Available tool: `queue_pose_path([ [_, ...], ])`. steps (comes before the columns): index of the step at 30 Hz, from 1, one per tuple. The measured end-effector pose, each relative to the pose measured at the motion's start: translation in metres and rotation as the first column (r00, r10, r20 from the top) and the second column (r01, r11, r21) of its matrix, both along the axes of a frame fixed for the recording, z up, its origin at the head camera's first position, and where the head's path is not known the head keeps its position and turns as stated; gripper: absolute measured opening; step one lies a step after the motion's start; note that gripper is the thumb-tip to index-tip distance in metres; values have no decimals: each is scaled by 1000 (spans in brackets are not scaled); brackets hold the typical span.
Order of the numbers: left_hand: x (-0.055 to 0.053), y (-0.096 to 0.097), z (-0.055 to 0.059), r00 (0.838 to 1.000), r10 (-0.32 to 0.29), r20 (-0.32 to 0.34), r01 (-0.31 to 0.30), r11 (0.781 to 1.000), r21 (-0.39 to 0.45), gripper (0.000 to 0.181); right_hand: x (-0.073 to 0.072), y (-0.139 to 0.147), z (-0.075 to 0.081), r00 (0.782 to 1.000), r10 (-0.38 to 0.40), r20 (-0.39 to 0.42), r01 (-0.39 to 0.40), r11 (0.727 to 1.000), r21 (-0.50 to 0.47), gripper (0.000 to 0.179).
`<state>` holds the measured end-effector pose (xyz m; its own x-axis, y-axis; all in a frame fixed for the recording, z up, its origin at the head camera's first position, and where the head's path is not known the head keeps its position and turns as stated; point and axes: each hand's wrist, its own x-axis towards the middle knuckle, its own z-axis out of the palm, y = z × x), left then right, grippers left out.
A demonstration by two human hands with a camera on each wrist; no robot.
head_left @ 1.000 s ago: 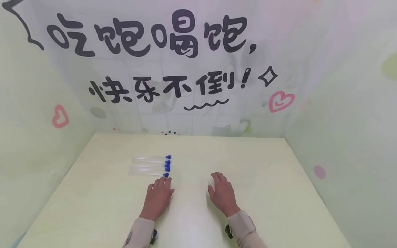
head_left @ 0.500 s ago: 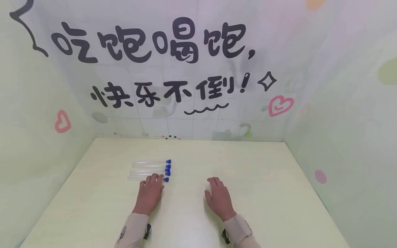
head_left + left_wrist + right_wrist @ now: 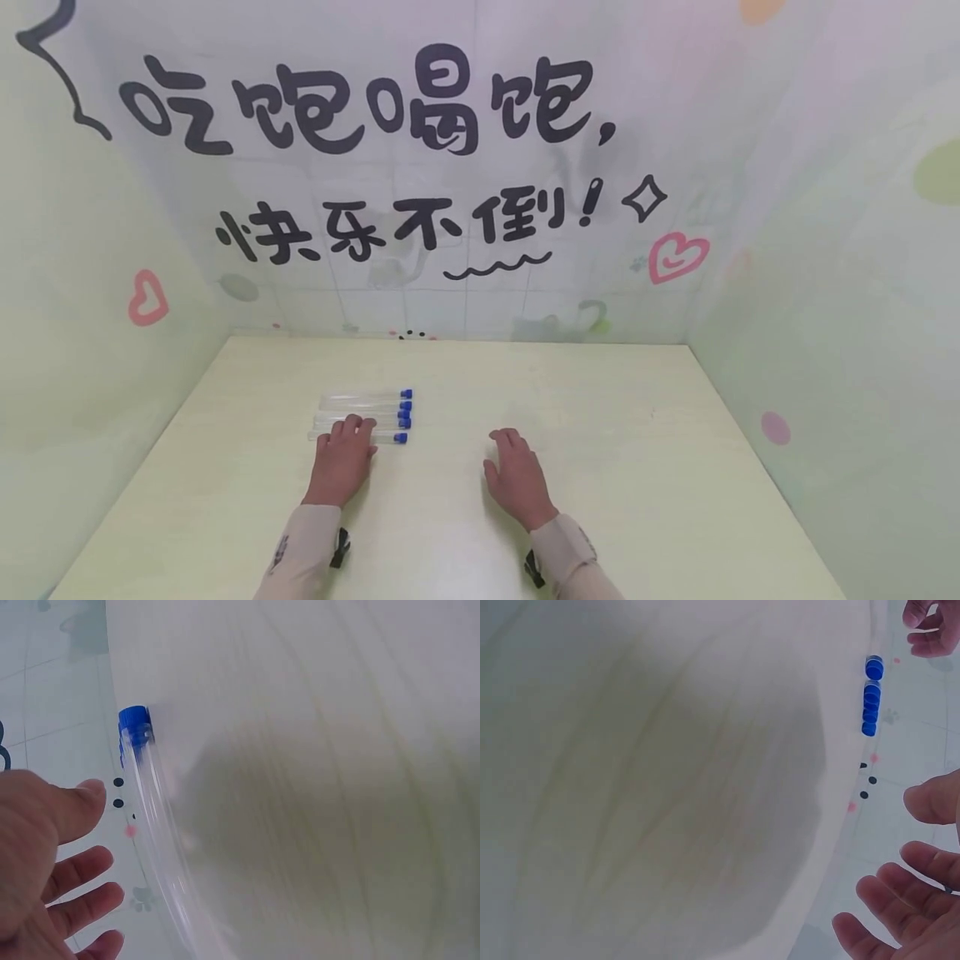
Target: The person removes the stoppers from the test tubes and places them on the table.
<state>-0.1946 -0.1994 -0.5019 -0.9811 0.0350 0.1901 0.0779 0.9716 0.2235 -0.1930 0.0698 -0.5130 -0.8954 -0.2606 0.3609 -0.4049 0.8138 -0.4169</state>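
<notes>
Several clear test tubes with blue caps (image 3: 405, 406) lie side by side on the table, caps toward the right. My left hand (image 3: 341, 460) is over the nearest tube (image 3: 386, 437) and hides part of it. In the left wrist view, that tube (image 3: 161, 817) lies beyond the parted thumb and fingers (image 3: 81, 870), and nothing is between them. To the right, my right hand (image 3: 519, 479) hovers low over the table with loosely bent fingers and holds nothing. From the right wrist, the blue caps (image 3: 871, 705) show in a row beyond that hand.
The pale table (image 3: 637, 467) is bounded by a printed back wall (image 3: 465, 292) with black lettering and by side walls, including the right wall (image 3: 847, 333). Both sleeves carry dark clips near the wrists.
My left hand has moved left and slightly forward, from near the caps to over the middle of the nearest tube. The right hand has drifted a little left. The tubes lie as before.
</notes>
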Motion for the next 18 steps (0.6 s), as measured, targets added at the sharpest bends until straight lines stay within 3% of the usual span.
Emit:
queue_pose_path([
  [10, -9, -8, -3, 1000, -18, 11, 18, 1000, 7, 39, -7, -8, -2, 998, 26, 58, -22, 998, -60, 30],
  [18, -13, -9, -2, 998, -36, 46, 36, 999, -5, 41, -11, -17, 1, 996, 52, 74, -48, 997, -54, 31],
])
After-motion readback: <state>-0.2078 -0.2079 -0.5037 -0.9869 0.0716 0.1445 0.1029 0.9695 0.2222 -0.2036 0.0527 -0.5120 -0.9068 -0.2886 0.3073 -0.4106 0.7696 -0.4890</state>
